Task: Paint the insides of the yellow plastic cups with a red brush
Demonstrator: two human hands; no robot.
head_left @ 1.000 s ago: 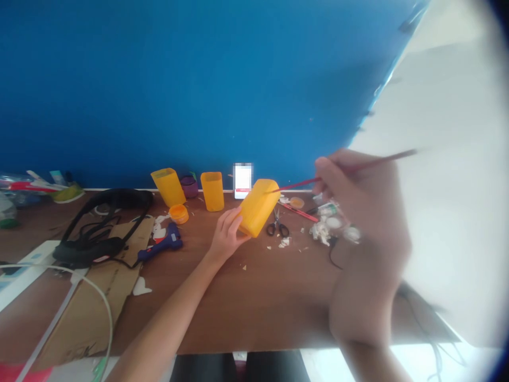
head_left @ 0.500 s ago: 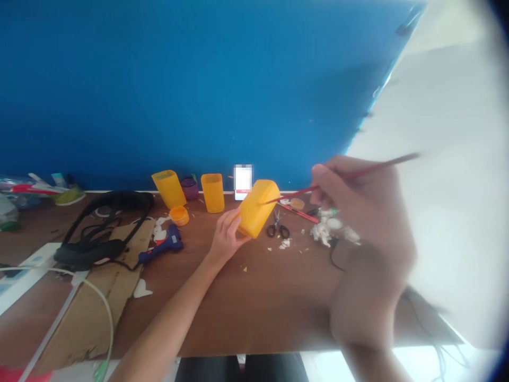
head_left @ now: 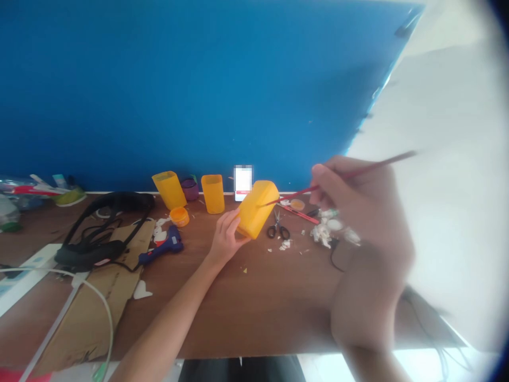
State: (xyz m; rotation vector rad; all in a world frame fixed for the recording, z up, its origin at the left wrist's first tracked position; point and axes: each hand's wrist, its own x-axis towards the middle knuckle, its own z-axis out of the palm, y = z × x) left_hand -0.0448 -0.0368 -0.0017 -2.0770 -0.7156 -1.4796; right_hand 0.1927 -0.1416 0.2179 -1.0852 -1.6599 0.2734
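Observation:
My left hand (head_left: pixel 227 237) is closed around the lower end of a yellow cup-shaped container (head_left: pixel 260 209), which is held tilted above the table. In my right hand (head_left: pixel 350 201) is a thin red paintbrush (head_left: pixel 294 196), pinched between thumb and fingers. Its tip touches, or comes very near, the container's side. Two similar yellow containers stand by the blue wall: one leaning (head_left: pixel 170 190), the other upright (head_left: pixel 213 194). An orange paint jar (head_left: pixel 179 216) sits in front of the leaning one.
Scissors (head_left: pixel 278 228), a red-handled tool (head_left: pixel 300 213) and white scraps (head_left: pixel 322 233) lie behind and right of the container. To the left are a blue glue gun (head_left: pixel 167 245), a black headset-like strap (head_left: pixel 89 253), cardboard (head_left: pixel 99 302) and a white cable (head_left: pixel 101 297). A lit phone (head_left: pixel 243 183) leans against the wall.
The brush tip has shifted slightly left and down along the container's side. My left hand and the container stay almost still.

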